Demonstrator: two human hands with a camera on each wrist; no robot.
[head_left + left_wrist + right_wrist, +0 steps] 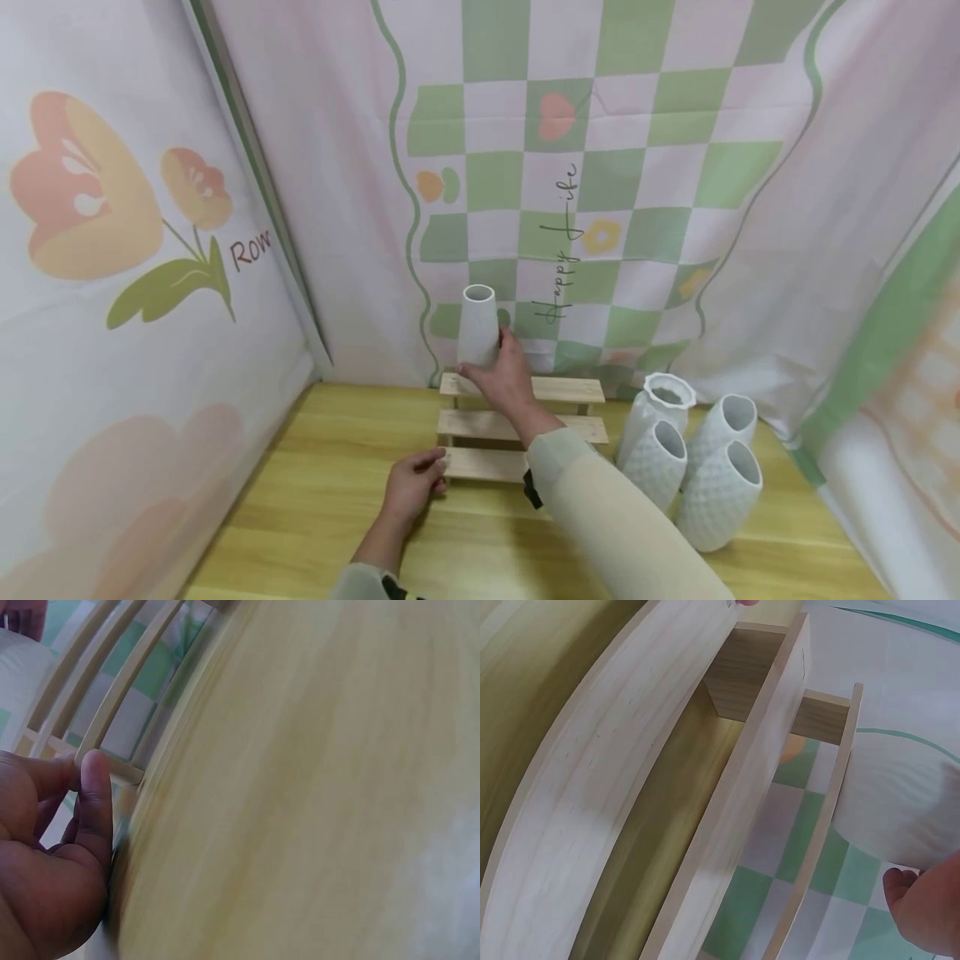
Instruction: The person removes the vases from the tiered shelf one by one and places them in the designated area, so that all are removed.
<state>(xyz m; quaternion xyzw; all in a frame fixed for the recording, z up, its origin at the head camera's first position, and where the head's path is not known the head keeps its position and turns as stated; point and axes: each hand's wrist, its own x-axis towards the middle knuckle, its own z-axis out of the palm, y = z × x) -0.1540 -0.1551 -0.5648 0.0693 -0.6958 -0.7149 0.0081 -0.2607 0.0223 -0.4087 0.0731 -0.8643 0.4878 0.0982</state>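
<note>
A slim white vase (478, 329) stands upright at the left end of the top step of a three-step wooden rack (487, 465). My right hand (512, 375) grips its lower part from the right, thumb in front. In the right wrist view, the vase's base (892, 795) meets the top step, and part of the right hand (930, 904) shows beside it. My left hand (412, 485) holds the left end of the lowest step. The left wrist view has the left hand's (52, 862) thumb and finger pinching that slat of the rack (131, 675).
Right of the rack, several white vases stand close together: a ruffled-rim vase (636, 421) at the back and textured vases (720, 500) around it. The wooden table (300, 517) meets a checked cloth backdrop (622, 108) behind and a flower-printed cloth (90, 350) at left.
</note>
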